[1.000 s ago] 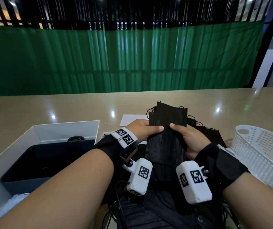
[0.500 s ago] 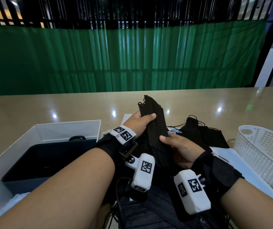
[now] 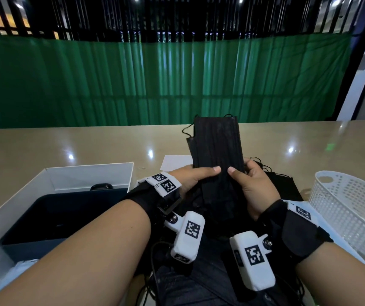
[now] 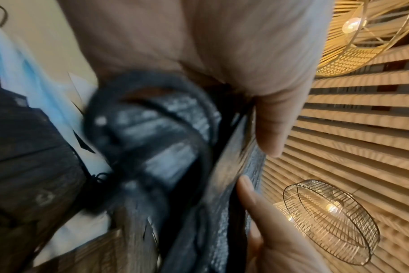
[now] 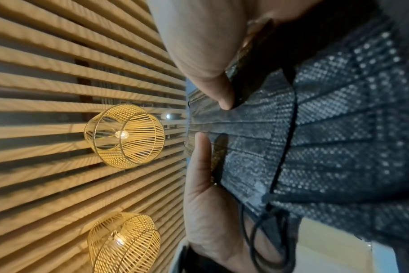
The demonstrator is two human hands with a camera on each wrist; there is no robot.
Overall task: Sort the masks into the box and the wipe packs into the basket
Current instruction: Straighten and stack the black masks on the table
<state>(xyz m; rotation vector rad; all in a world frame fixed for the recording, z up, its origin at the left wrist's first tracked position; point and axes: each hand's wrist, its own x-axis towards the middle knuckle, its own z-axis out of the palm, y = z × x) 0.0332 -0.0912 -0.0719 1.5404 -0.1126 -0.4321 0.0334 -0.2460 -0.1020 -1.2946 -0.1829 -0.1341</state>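
On our left, the white box (image 3: pixel 93 173) with its dark blue liner stands open, and we can make out only one small dark object at its back edge — what it is we cannot tell. Our left hand (image 3: pixel 190 180) and right hand (image 3: pixel 252 186) both pinch the lower half of a stack of black masks (image 3: pixel 218 146), thumbs on the near face, fingers curled behind, the stack held upright over the tan table (image 3: pixel 66 146). More black masks (image 3: pixel 283 184) lie loose just right of the hands (beside something pale we cannot identify). Far right, the white mesh basket (image 3: pixel 353 202) shows no wipe packs in the part we see. We judge the sorting barely begun — this stack has yet to go into the box.
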